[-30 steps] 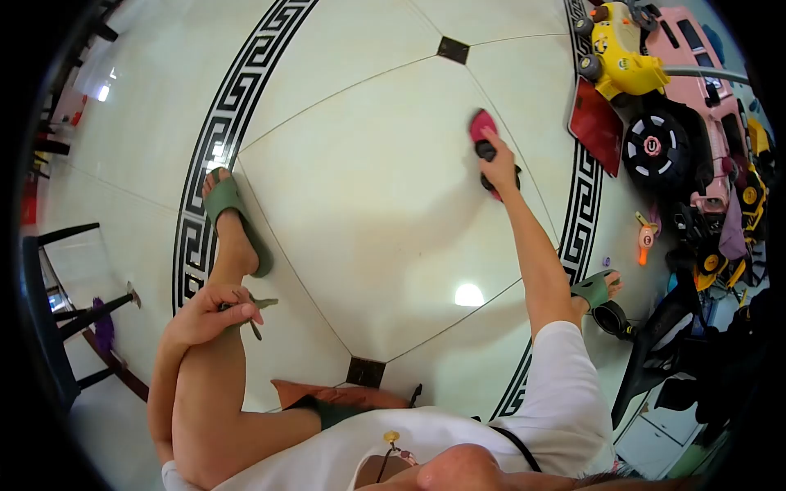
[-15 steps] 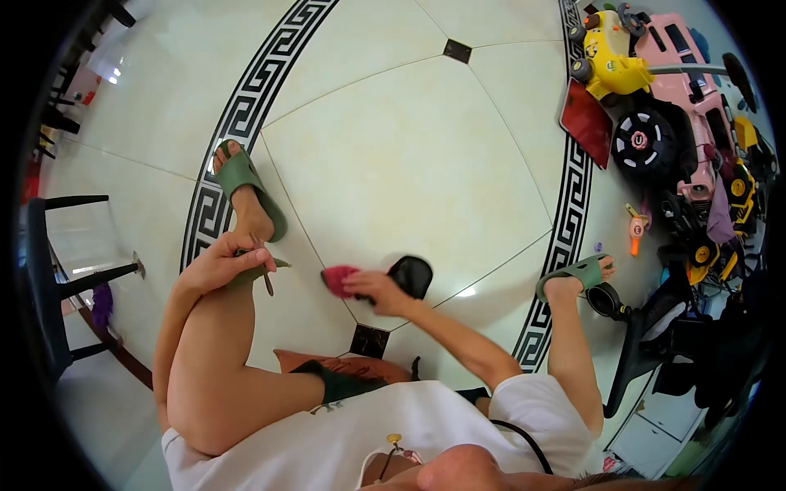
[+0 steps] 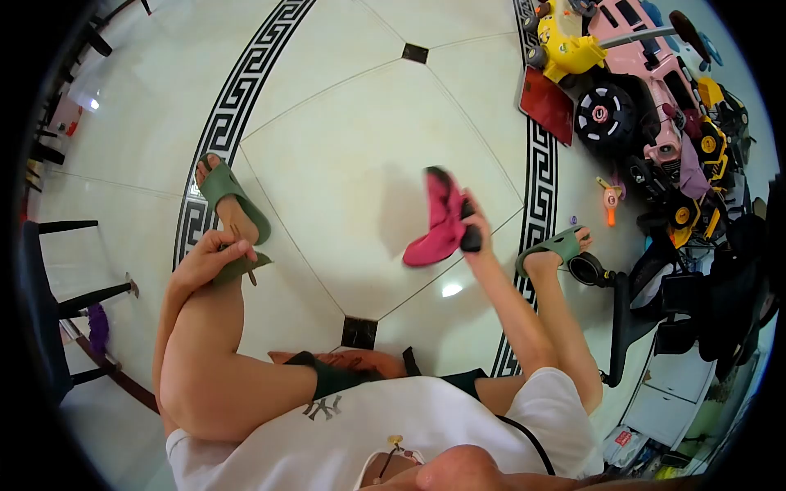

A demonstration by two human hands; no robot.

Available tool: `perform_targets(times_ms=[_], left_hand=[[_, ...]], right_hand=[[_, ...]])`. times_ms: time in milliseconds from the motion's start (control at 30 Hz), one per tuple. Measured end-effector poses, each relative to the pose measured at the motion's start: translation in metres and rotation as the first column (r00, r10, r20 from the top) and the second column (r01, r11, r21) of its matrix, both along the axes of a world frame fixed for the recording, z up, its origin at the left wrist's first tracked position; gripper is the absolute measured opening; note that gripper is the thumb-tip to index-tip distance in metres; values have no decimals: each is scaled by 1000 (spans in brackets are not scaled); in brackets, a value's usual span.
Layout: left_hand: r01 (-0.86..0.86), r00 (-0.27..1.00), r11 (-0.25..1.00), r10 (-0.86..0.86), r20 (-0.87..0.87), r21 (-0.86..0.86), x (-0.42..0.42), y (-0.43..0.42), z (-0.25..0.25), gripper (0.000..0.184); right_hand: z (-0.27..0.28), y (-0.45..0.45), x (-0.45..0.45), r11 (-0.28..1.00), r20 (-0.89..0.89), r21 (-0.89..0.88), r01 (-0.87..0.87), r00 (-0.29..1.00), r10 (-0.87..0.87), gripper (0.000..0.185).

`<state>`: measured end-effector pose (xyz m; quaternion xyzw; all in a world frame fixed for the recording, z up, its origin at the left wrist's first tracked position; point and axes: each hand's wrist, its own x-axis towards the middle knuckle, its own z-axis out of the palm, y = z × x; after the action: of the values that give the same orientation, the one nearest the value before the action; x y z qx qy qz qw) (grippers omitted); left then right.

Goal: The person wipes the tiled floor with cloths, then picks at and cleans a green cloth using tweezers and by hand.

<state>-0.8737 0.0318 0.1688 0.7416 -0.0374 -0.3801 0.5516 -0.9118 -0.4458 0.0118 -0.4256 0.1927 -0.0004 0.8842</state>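
Left grip (image 3: 205, 255) pinching green scrap (image 3: 257, 262), right grip (image 3: 478, 226) clasping pink-and-black item (image 3: 443, 222), "NY" lettering (image 3: 322, 407) on white shirt (image 3: 368, 413)

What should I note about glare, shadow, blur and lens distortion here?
Head view: a bright glare spot on the tiled floor; head view: a soft shadow on the tiles, picture-left of the pink-and-black item; head view: that item and the right hand look slightly blurred; head view: fisheye distortion bows the Greek-key borders.

"NY" on shirt (image 3: 360, 421), "U" on wheel (image 3: 603, 115)
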Motion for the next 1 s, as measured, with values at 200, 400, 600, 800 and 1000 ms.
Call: perform_targets(times_ms=[200, 400, 600, 800, 1000], left_hand=[[-43, 999, 998, 42, -16, -37, -1, 3, -6, 29], [14, 1000, 999, -14, 8, 46, 4, 0, -4, 29], [-37, 998, 999, 36, -57, -16, 6, 2, -9, 28], [-127, 985, 991, 122, -121, -38, 4, 5, -13, 28], [20, 998, 998, -24, 62, 68, 3, -1, -7, 28]], right_hand=[[-48, -50, -39, 975, -108, -218, 43, 992, -68, 50], [-36, -28, -79, -219, -141, -974, -60, 915, 377, 67], [-84, 35, -67, -356, -171, -934, -40, 923, 346, 66], [-100, 142, -100, -117, -24, -990, 82, 712, 702, 47], [-48, 164, -81, 477, 52, -826, -301, 802, 596, 50]])
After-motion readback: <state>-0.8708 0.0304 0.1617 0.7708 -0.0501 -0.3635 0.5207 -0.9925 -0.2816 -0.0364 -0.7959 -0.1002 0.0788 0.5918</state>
